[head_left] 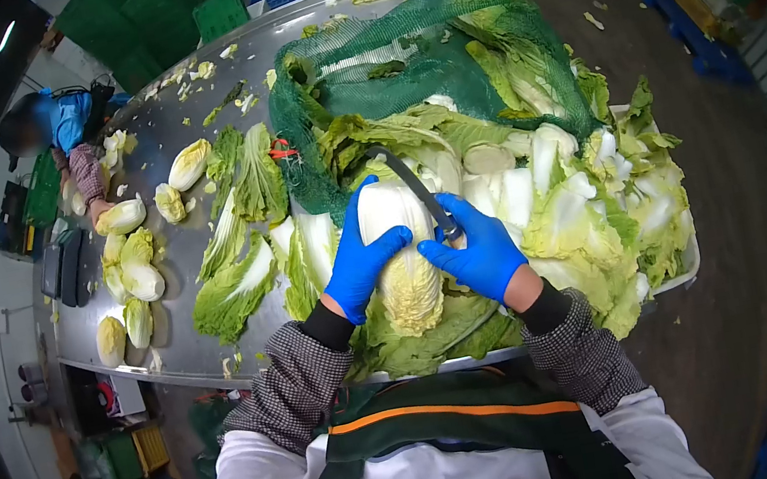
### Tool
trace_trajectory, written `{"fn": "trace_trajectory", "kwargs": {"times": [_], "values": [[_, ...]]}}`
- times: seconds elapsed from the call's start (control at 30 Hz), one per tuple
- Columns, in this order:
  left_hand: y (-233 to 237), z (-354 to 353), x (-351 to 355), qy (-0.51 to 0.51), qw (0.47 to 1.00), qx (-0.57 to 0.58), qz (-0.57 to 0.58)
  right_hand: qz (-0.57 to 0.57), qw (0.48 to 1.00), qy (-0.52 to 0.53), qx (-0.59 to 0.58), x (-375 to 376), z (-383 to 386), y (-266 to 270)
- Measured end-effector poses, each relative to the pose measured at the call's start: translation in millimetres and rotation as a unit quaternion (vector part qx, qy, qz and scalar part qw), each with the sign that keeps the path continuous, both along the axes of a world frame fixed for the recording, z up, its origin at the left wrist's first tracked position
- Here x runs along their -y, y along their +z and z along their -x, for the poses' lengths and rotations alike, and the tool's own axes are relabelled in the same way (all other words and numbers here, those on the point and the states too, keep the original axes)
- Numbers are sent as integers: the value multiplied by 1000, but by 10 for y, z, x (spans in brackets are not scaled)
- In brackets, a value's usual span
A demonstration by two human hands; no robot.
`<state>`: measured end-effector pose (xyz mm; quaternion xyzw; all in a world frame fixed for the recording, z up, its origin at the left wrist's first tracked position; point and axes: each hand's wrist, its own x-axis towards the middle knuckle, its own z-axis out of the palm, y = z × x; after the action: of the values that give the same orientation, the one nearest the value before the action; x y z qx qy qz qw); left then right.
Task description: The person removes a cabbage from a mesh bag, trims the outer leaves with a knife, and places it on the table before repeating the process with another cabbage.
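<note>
A pale, trimmed napa cabbage lies between my hands, its white base away from me and its yellow leaves toward me. My left hand, in a blue glove, grips the cabbage's left side, thumb across its front. My right hand, also gloved in blue, holds a knife by the handle, with its dark curved blade pointing up and left beside the cabbage. The right thumb reaches toward the cabbage. Loose outer leaves are heaped to the right and underneath. More green leaves lie to the left.
A green mesh bag holding leaves lies at the far side of the metal table. Several small yellow cabbages are at the left. A co-worker reaches in at the far left. Green crates stand behind.
</note>
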<state>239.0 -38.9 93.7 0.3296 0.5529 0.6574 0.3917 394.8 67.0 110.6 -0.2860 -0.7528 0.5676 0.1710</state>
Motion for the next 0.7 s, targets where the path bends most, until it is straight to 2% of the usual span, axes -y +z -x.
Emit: {"fn": "trace_trajectory", "kwargs": {"times": [0.1,0.2,0.3,0.37,0.47,0.6,0.7], "values": [[9,-23,42,-2,1000,-19,-4,-40,999,16,-3,24,-18,28],[-141,22,88,3,994,105,-17,-27,999,25,-1,19,-37,73],[-221,29,117,-12,996,78,-41,-21,999,33,-5,28,-42,67],[-203,3,134,-16,994,102,-37,-42,998,32,-14,37,-46,57],[-168,-44,120,-13,995,97,-36,-52,998,25,6,48,-69,105],[-170,-62,72,-19,998,55,-38,-129,990,-26,55,129,-16,19],[-175,-87,59,-37,990,134,-20,-175,978,-51,104,153,-15,39]]}}
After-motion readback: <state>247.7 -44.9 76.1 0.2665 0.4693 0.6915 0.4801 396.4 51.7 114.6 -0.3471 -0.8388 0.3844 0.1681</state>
